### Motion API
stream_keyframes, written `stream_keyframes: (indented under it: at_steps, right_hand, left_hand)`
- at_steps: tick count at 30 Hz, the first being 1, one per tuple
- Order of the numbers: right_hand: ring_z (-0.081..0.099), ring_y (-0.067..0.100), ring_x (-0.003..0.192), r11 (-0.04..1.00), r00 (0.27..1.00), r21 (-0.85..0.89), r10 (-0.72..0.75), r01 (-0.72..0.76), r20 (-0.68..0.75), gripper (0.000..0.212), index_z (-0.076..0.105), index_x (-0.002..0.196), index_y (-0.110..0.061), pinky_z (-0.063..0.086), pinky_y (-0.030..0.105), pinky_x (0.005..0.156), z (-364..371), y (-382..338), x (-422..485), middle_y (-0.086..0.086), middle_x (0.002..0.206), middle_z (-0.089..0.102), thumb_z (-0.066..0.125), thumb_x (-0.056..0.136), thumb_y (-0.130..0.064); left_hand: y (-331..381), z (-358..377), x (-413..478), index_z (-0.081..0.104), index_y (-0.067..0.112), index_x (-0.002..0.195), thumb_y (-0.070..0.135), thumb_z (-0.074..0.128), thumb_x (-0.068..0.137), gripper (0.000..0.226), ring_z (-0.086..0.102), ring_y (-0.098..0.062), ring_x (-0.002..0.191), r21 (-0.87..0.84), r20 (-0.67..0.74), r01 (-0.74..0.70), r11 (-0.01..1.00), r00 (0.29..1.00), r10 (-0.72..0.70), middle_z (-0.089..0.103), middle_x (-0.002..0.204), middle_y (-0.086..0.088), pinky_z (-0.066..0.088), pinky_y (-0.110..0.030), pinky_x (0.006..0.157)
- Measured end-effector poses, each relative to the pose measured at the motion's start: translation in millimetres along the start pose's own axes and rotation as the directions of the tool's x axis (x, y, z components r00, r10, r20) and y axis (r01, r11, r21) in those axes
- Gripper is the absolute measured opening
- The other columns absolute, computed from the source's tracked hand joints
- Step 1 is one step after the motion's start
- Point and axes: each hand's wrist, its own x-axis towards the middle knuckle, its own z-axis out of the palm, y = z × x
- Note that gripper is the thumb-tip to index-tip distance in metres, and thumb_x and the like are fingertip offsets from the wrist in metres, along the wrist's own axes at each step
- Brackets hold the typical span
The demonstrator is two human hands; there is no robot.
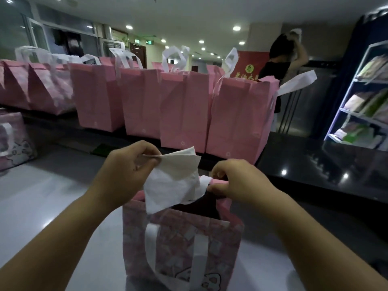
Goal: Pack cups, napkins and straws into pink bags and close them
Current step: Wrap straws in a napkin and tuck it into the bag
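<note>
A pink patterned bag [184, 244] with white handles stands open on the grey counter in front of me. My left hand [128, 164] pinches several white napkins [172, 181] by their upper corner, and their lower ends hang over the bag's mouth. My right hand [237, 181] grips the far rim of the bag, holding it open. The inside of the bag is dark, so its contents are hidden.
A row of several plain pink bags [182, 110] with white handles stands on the raised ledge behind. Another patterned bag [12, 139] sits at far left. A black counter [327, 169] lies to the right, with a shelf unit [361, 97] and a person [279, 66] beyond.
</note>
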Motion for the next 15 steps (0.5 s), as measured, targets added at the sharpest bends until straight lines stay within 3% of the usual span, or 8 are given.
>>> stream_keyframes:
  at_steps: [4,8,12,15]
  right_hand:
    - [0.056,0.001,0.084,0.898,0.994,0.437,0.09,-0.057,-0.055,0.056,0.054,0.117,-0.034,0.047,0.021,0.071,-6,-14,-5,-0.016,0.104,0.059,0.07,0.069,-0.056]
    - [0.066,0.011,0.083,0.736,0.995,0.677,0.084,-0.026,-0.053,0.011,0.066,0.088,-0.028,0.058,0.031,0.068,1,-33,-6,-0.008,0.086,0.069,0.073,0.079,-0.029]
    - [0.068,0.019,0.079,0.62,0.975,0.785,0.171,0.007,-0.144,0.003,0.066,0.087,-0.016,0.059,0.032,0.063,6,-40,-8,0.003,0.085,0.07,0.064,0.087,-0.015]
    - [0.064,0.031,0.084,0.669,0.968,0.743,0.171,0.024,-0.185,0.009,0.068,0.086,-0.023,0.059,0.042,0.072,4,-37,-10,0.009,0.089,0.068,0.061,0.089,-0.016]
  left_hand:
    - [-18,6,5,0.062,0.023,0.087,0.013,0.063,0.082,0.011,0.06,-0.001,0.075,-0.173,0.028,-0.016,0.985,0.999,0.021,0.063,0.079,0.015,0.045,-0.008,0.062]
    - [-31,11,11,0.061,0.026,0.087,0.016,0.062,0.083,0.01,0.061,-0.006,0.073,-0.336,0.06,-0.016,0.942,0.997,0.038,0.063,0.077,0.014,0.048,-0.012,0.062]
    - [-49,11,13,0.059,0.027,0.094,0.031,0.057,0.084,0.011,0.064,-0.014,0.076,-0.47,0.219,0.091,0.878,0.976,0.017,0.065,0.085,0.009,0.056,-0.028,0.065]
    - [-68,10,12,0.056,0.031,0.097,0.028,0.053,0.088,0.01,0.064,-0.008,0.086,-0.375,0.424,0.145,0.915,0.905,0.031,0.067,0.088,0.011,0.055,-0.034,0.075]
